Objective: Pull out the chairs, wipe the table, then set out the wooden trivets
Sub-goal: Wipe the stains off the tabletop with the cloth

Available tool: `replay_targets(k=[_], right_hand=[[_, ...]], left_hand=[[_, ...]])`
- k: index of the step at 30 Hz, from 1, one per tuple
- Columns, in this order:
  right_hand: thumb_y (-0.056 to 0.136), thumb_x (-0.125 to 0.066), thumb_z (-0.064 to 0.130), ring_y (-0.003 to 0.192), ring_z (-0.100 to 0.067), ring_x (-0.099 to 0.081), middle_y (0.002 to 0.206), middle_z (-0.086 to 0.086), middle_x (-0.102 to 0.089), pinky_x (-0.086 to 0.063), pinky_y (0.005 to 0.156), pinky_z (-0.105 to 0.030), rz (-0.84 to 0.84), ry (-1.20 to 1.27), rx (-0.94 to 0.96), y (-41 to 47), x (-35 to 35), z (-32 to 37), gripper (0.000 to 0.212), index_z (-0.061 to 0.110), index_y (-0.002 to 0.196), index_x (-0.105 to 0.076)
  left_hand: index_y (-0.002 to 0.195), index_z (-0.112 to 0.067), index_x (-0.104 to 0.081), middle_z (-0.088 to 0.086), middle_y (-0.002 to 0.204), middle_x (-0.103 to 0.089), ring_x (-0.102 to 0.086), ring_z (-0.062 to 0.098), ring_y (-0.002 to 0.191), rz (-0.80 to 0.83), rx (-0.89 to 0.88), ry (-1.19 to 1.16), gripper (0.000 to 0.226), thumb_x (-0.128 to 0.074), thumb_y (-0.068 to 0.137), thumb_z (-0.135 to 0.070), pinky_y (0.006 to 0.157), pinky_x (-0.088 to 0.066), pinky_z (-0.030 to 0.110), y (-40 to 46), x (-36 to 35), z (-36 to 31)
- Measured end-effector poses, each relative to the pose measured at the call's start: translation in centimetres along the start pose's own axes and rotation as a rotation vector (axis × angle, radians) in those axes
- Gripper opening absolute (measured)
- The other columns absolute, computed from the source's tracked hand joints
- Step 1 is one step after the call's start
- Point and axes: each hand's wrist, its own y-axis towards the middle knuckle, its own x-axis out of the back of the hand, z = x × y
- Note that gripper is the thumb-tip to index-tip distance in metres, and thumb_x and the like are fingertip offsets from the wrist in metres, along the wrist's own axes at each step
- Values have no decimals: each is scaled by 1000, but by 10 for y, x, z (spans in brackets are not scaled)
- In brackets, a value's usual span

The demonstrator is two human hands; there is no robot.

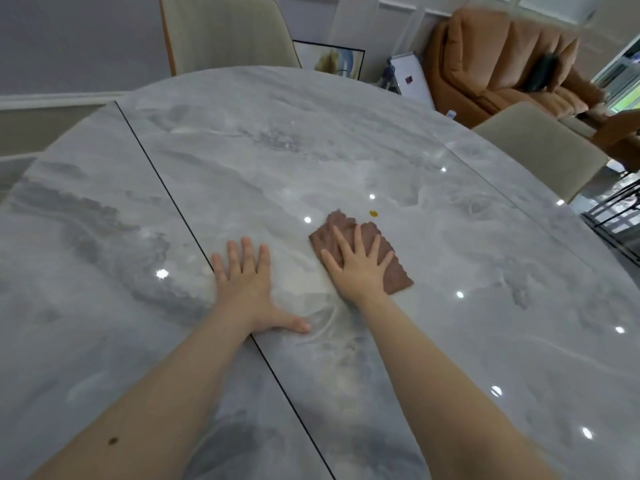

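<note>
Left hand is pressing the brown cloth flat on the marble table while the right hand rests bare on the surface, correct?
Hands are swapped. In the head view the right hand presses the brown cloth flat on the marble table; the left hand rests bare on the surface.

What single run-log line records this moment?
stage: wiping | right hand: flat on brown cloth | left hand: flat on table | yellow spot: beyond cloth

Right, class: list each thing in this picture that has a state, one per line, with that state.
left hand: open, flat on the bare table
right hand: open, fingers spread, pressing on the cloth
brown cloth: lying flat on the table under the right hand
yellow spot: not yet wiped, just beyond the cloth
table: glossy; no trivets in view
far chair: upright behind the table
right chair: upright beside the table
</note>
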Motion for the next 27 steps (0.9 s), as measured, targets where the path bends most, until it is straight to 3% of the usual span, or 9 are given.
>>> replay_targets(k=[6,10,14,18,22,27], right_hand=[[84,-16,74,146,-25,19,156,19,15,16,114,-54,12,-84,326,-80,-7,-27,62,58,143,-3],[86,-19,73,146,-28,16,158,16,11,12,114,-56,-2,-72,107,-54,5,-59,61,58,143,-4],[91,-24,68,145,-35,14,161,6,6,14,111,-62,10,-23,-35,1,2,-11,61,52,147,-7],[96,-26,59,147,-32,8,161,7,-2,12,113,-58,-11,-37,206,-1,-10,42,55,48,148,-13],[91,-9,55,148,-14,3,159,14,-6,7,118,-43,-13,-39,448,-50,-12,7,60,41,150,-17],[90,-2,53,147,-8,4,156,17,1,8,118,-33,-79,-35,162,-52,0,-74,66,31,151,-15]], left_hand=[[146,-14,25,15,151,34,34,33,137,12,-4,-10,160,-54,33,-94,111,20,55,-5,5,-1],[146,-14,26,15,150,35,35,33,137,12,-8,-14,160,-55,33,-94,111,20,55,-4,4,-1],[146,-14,25,14,151,34,35,32,137,-6,-14,-28,160,-55,33,-94,111,19,55,-3,2,0],[148,-14,21,15,152,31,32,32,139,-33,-20,-27,160,-53,32,-95,112,19,53,-2,0,1],[147,-15,22,15,151,32,33,33,138,-5,-23,-20,159,-53,33,-95,112,19,54,-5,4,1],[148,-15,21,16,149,36,33,34,138,13,-43,-10,160,-61,33,-90,113,20,50,5,17,-3]])
